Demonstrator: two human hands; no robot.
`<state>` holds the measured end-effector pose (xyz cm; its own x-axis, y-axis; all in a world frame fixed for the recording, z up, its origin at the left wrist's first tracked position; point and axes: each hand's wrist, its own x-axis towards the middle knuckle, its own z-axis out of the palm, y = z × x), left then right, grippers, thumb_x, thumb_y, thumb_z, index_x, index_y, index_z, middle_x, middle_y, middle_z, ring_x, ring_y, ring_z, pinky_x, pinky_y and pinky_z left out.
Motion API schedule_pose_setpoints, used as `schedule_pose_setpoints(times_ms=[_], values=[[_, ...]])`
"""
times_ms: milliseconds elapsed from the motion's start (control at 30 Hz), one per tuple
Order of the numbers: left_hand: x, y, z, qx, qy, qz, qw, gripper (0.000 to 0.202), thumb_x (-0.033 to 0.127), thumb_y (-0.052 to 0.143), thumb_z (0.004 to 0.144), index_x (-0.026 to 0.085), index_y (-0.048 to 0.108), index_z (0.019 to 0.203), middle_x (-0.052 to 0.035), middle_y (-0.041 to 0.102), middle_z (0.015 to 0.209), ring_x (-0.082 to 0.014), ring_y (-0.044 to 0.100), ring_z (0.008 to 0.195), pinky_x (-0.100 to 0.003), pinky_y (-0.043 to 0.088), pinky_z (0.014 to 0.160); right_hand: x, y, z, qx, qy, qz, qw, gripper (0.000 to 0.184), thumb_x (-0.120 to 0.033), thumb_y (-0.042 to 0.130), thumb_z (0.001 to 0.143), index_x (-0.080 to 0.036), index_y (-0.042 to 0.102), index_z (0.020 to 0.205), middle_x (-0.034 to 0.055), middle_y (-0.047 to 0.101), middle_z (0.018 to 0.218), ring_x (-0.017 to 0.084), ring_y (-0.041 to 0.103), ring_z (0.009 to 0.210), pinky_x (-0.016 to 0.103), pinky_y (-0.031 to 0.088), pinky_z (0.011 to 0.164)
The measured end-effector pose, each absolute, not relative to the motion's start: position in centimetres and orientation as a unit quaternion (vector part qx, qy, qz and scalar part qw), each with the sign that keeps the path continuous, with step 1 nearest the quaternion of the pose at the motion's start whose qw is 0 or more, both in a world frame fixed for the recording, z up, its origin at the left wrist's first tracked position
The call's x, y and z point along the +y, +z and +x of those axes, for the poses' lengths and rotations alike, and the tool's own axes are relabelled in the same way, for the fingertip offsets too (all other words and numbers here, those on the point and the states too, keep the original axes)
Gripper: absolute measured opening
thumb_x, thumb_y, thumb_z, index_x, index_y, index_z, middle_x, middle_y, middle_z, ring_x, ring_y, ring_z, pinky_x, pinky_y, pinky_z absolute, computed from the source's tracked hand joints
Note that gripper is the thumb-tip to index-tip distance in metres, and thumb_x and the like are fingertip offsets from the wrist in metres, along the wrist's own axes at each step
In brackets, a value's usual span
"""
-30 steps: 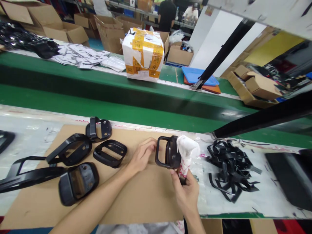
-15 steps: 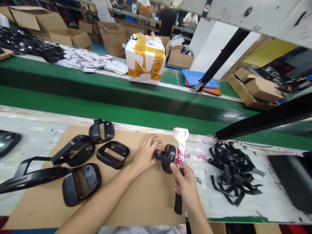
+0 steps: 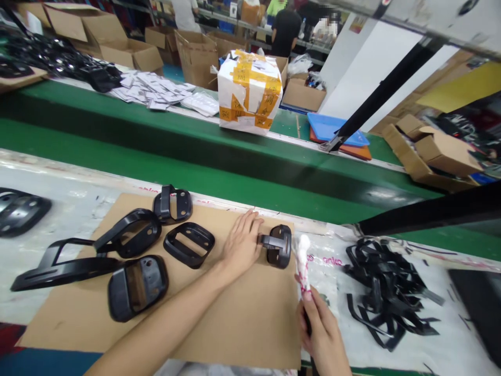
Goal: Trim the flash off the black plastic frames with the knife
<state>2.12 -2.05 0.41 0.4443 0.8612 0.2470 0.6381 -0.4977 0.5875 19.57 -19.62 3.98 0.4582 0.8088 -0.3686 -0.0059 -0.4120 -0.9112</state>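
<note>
My left hand point(image 3: 243, 243) lies on a cardboard sheet point(image 3: 242, 318) with fingers stretched out. Its edge meets the strap end of a small black plastic piece point(image 3: 279, 246), a rounded frame with a strap-like loop. In my right hand point(image 3: 323, 326) is a hammer point(image 3: 303, 261), upright beside the sheet's right edge. White plastic with pink print wraps its upper end; its black handle is mostly hidden by the fingers. The hammer stands apart from the black piece. Left of my left hand lie a flat black frame point(image 3: 189, 244) and several looped black frames point(image 3: 136, 287).
A heap of black strips point(image 3: 387, 292) lies to the right. Beyond the table runs a green belt point(image 3: 195, 180), with a taped white box point(image 3: 248, 94) and blue trays point(image 3: 332, 128) on its far side. A black post point(image 3: 376, 99) slants down at right.
My right hand has moved the hammer right and down, away from the black piece. That piece now shows its loop toward my left hand. The whole view has shifted slightly.
</note>
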Motion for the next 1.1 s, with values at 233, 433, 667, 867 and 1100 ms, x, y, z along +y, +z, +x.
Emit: schedule_pose_setpoints(times_ms=[233,433,667,867,1100], values=[[-1.9,0.7,2.2,0.454,0.268,0.823,0.213,0.054,0.003,0.057,0.085,0.016,0.056,0.137,-0.0167,0.05,0.156,-0.0327,0.036,0.155,-0.056,0.029,0.132,-20.0,2.2,18.0,-0.282,0.534,-0.699,0.383,0.059,-0.08,0.062,0.091,-0.023,0.057,0.076,-0.0063,0.041,0.056,0.011,0.031,0.043,0.024,0.022,0.04],[-1.9,0.6,2.1,0.455,0.265,0.824,0.21,0.052,0.003,0.058,0.085,0.015,0.057,0.136,-0.016,0.051,0.156,-0.0325,0.036,0.155,-0.055,0.029,0.132,-19.3,3.4,18.4,-0.267,0.547,-0.691,0.39,0.058,-0.079,0.064,0.091,-0.022,0.059,0.084,-0.0088,0.039,0.055,0.007,0.025,0.042,0.021,0.019,0.04],[-1.8,0.6,2.0,0.452,0.264,0.825,0.216,0.056,0.002,0.058,0.082,0.016,0.056,0.136,-0.0159,0.049,0.158,-0.0312,0.034,0.157,-0.054,0.028,0.133,-19.7,4.9,17.7,-0.196,0.45,-0.69,0.532,0.053,-0.07,0.062,0.098,-0.023,0.063,0.123,-0.0083,0.044,0.063,0.008,0.03,0.043,0.019,0.023,0.039],[-1.8,0.6,2.0,0.45,0.265,0.827,0.209,0.055,0.003,0.058,0.084,0.016,0.056,0.137,-0.0154,0.049,0.158,-0.0309,0.035,0.156,-0.053,0.028,0.133,-20.1,2.1,17.7,-0.241,0.565,-0.69,0.383,0.065,-0.083,0.064,0.088,-0.018,0.067,0.099,-0.0069,0.048,0.054,0.006,0.027,0.036,0.019,0.021,0.032],[-1.8,0.7,2.3,0.457,0.273,0.828,0.18,0.034,0.01,0.054,0.099,0.012,0.061,0.133,-0.0182,0.055,0.152,-0.0324,0.04,0.153,-0.052,0.032,0.131,-20.1,4.7,16.2,-0.166,0.48,-0.681,0.527,0.062,-0.07,0.069,0.094,-0.023,0.063,0.134,-0.0088,0.048,0.065,0.005,0.028,0.041,0.016,0.025,0.038]])
